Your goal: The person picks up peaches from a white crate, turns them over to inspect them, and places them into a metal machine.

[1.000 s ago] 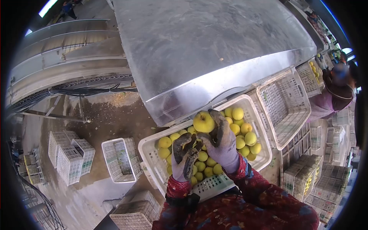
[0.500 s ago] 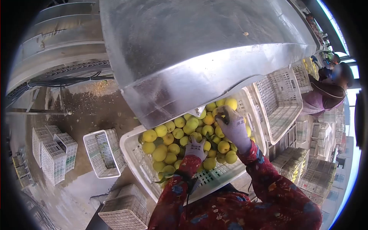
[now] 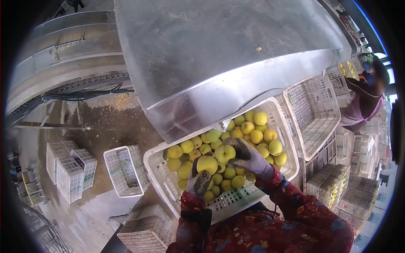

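A white plastic crate (image 3: 291, 158) in front of me holds a heap of yellow-green fruit that look like peaches (image 3: 256, 136). My left hand (image 3: 197, 182), in a grey glove with dark, soiled fingers, is closed around one yellow peach (image 3: 207, 163) above the heap. Just to its right, my right hand (image 3: 255, 162), gloved the same way, grips a greener peach (image 3: 225, 153) between thumb and fingers. The two held peaches are close together. Part of the crate's slotted floor (image 3: 236, 200) shows at the near side.
A large sheet-metal machine cover (image 3: 236, 46) overhangs the crate's far edge. White crates stand to the right (image 3: 314, 116), on the floor at left (image 3: 124, 170) and in stacks (image 3: 69, 177). A person (image 3: 365, 99) stands at the far right.
Both hands have lifted from the heap, each now with a peach. The right hand has come down and inward toward the left hand. The view has shifted slightly.
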`<state>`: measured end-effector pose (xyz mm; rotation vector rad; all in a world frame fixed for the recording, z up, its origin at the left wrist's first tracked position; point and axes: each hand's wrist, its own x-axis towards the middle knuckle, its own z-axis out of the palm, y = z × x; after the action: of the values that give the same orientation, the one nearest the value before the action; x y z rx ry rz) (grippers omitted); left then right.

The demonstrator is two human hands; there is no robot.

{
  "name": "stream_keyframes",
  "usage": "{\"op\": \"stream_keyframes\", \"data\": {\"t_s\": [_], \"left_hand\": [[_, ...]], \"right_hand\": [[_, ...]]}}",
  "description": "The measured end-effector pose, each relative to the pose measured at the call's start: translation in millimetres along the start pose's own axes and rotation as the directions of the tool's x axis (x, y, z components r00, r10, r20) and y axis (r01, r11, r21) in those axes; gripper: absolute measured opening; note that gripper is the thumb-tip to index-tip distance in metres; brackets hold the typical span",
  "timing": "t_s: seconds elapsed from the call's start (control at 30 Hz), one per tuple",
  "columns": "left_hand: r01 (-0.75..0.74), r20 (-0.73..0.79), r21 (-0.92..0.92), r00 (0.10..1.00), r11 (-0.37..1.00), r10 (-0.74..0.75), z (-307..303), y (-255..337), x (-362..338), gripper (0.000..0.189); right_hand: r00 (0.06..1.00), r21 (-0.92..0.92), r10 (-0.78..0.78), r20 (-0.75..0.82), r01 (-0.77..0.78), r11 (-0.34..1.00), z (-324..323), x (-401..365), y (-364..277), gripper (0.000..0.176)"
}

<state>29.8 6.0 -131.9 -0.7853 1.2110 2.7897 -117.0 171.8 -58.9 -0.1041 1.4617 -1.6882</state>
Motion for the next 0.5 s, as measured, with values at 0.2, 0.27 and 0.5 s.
{"op": "stream_keyframes", "data": {"t_s": [0.2, 0.27, 0.5], "left_hand": [[-0.131, 0.016, 0.111, 0.991, 0.985, 0.13, 18.4, 43.8, -23.8, 0.067], [-0.144, 0.064, 0.075, 0.988, 0.987, 0.14, 15.2, 51.7, -25.8, 0.067], [-0.148, 0.059, -0.259, 0.984, 0.955, 0.169, 30.7, 97.2, -28.5, 0.086]], "right_hand": [[0.828, -0.817, -0.55, 0.106, 0.388, 0.427, 39.7, -14.7, -36.7, 0.087], [0.826, -0.78, -0.562, 0.035, 0.375, 0.502, 48.7, -16.3, -45.5, 0.086], [0.742, -0.803, -0.659, -0.122, 0.317, 0.505, 63.9, 21.2, -66.6, 0.064]]}}
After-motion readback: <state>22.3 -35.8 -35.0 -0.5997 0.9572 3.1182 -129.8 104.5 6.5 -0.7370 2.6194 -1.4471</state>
